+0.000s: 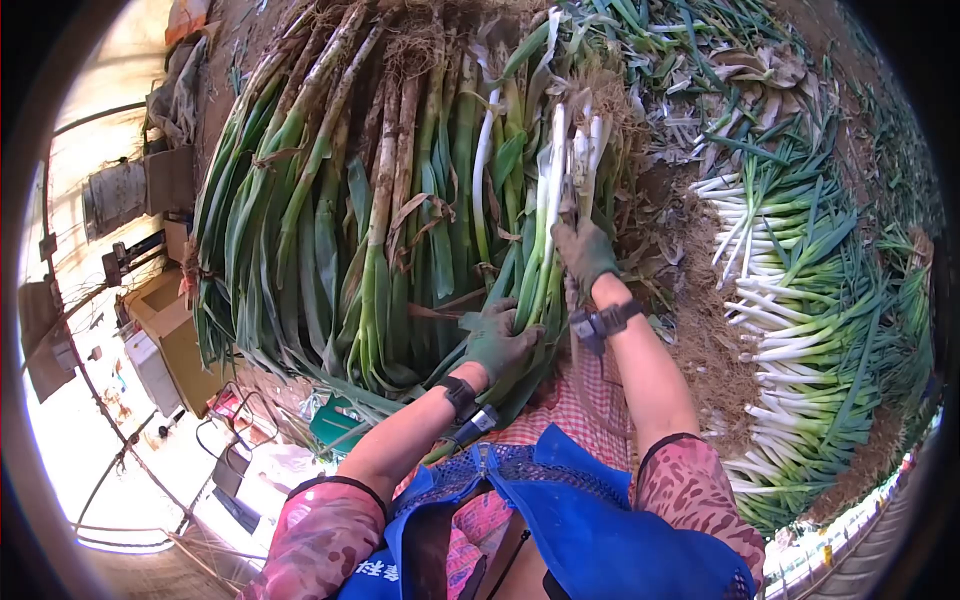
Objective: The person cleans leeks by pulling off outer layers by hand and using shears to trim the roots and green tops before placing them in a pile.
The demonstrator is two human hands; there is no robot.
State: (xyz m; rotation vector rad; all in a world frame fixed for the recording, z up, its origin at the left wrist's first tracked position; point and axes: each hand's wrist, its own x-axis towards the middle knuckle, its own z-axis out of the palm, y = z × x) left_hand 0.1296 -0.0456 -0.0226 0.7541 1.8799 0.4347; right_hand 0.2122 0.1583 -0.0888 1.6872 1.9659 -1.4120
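Note:
My left hand [500,340], in a green glove, is closed round the green leaves of a leek [540,275] at the front of the big pile. My right hand [585,250], gloved too, is closed at the upper part of the same bunch, beside the white stalks; its fingers curl round a brownish stalk or outer leaf that is hard to make out. White stalks [556,160] with roots at the far end point away from me. Left of my hands lies a large pile of unpeeled leeks [380,200], roots away from me and leaves towards me.
A long row of cleaned leeks [785,330] curves down the right side, white ends towards the middle. Leaf scraps [690,100] lie at the back right. Cardboard boxes [175,325] and a green container [337,425] stand left. A red checked cloth [585,405] covers my lap.

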